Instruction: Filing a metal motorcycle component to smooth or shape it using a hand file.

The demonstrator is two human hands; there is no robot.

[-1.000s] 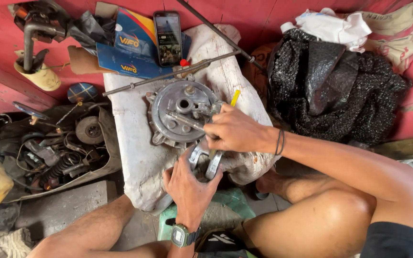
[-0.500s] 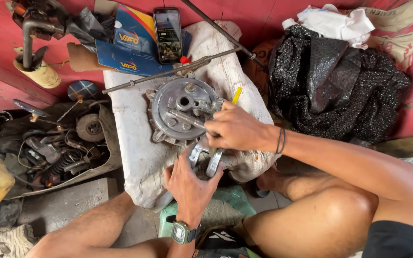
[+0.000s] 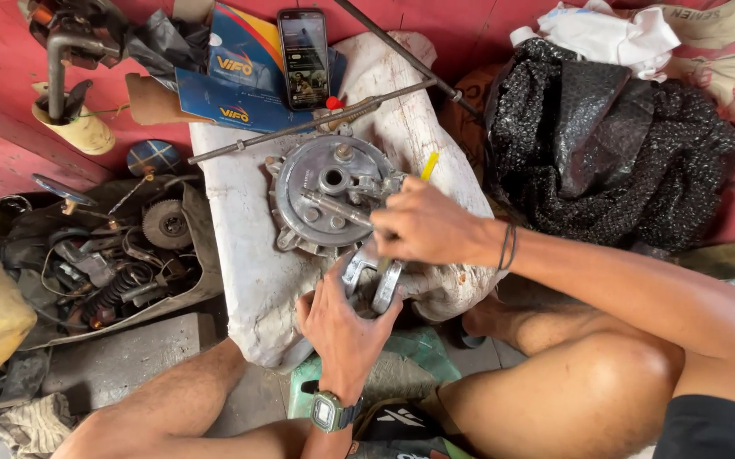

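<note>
- Pinching a slim tool with a yellow handle point(image 3: 429, 165), the right hand point(image 3: 431, 228) has its grip pressed together around the shaft, knuckles up.
- Just left of that grip sits a round grey metal engine cover point(image 3: 321, 194), lying flat on a dirty white slab point(image 3: 244, 272); a steel shaft point(image 3: 338, 208) runs from the cover's middle toward the right fingers.
- The left hand point(image 3: 342, 319), a digital watch point(image 3: 330, 412) on its wrist, closes its grip on a silvery clamp-like metal part point(image 3: 373, 276) directly below the right hand, the two hands almost touching.
- Above the right grip, a long metal rod point(image 3: 299, 127) lies slantwise across the slab, with a smartphone point(image 3: 304, 58) beyond it leaning on a blue carton point(image 3: 227, 89).
- Far left of both grips, a tray of oily parts holds a toothed gear point(image 3: 166, 223).
- Right of the right forearm lies a heap of black netting point(image 3: 605, 161).
</note>
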